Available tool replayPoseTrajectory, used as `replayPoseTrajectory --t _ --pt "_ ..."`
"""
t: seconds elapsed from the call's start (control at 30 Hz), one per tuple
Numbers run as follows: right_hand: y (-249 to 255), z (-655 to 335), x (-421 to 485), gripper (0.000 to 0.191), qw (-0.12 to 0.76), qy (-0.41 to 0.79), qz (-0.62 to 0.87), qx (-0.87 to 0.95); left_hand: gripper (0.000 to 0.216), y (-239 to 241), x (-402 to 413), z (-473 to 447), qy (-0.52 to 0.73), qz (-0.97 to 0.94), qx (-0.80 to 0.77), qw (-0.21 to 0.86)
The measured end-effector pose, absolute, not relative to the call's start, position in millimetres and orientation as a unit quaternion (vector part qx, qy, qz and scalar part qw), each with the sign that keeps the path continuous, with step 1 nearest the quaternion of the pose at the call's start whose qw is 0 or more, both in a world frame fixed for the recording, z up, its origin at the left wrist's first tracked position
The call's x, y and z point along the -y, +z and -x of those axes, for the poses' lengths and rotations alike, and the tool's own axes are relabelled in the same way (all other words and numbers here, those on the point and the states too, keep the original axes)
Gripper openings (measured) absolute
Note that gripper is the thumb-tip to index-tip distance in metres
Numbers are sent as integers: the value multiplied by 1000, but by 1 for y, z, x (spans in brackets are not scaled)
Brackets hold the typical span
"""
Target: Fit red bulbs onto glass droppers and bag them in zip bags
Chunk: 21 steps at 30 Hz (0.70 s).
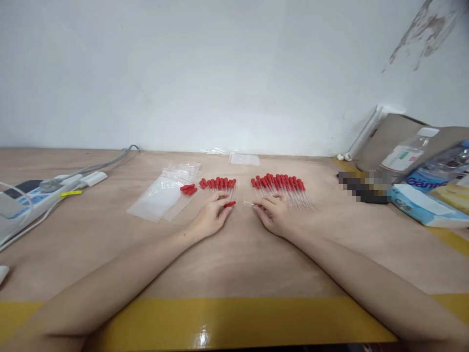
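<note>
Two rows of glass droppers with red rubber bulbs lie on the wooden table: a shorter row point(219, 184) on the left and a longer row point(279, 184) on the right. My left hand point(211, 215) rests below the left row, its fingers pinching a loose red bulb point(230, 204). My right hand point(273, 214) lies below the right row, fingers closed on a thin clear glass tube point(249, 203) whose tip points left toward the bulb. A few loose red bulbs point(188, 189) lie beside clear plastic bags point(161, 195).
A white power strip with cables point(44, 193) sits at the left. At the right are a plastic bottle point(408, 154), a blue tissue pack point(425, 203), cardboard point(395, 134) and a blurred dark object point(361, 188). Yellow tape point(234, 320) marks the table's front edge.
</note>
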State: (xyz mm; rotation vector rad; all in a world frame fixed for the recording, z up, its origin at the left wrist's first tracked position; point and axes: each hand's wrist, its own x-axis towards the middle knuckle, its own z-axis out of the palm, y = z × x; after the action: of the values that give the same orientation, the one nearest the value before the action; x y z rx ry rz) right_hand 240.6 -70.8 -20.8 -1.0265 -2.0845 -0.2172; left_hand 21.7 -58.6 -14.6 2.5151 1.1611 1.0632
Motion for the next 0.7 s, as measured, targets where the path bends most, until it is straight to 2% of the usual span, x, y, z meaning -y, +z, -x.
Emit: replayPoseTrajectory --t 0.3,0.7 --pt "-23 -234 69 17 379 -114 381 836 17 -12 61 -26 364 -858 -354 84" --pt "-24 -238 67 18 356 -54 352 864 21 -10 66 -26 353 -836 -369 199"
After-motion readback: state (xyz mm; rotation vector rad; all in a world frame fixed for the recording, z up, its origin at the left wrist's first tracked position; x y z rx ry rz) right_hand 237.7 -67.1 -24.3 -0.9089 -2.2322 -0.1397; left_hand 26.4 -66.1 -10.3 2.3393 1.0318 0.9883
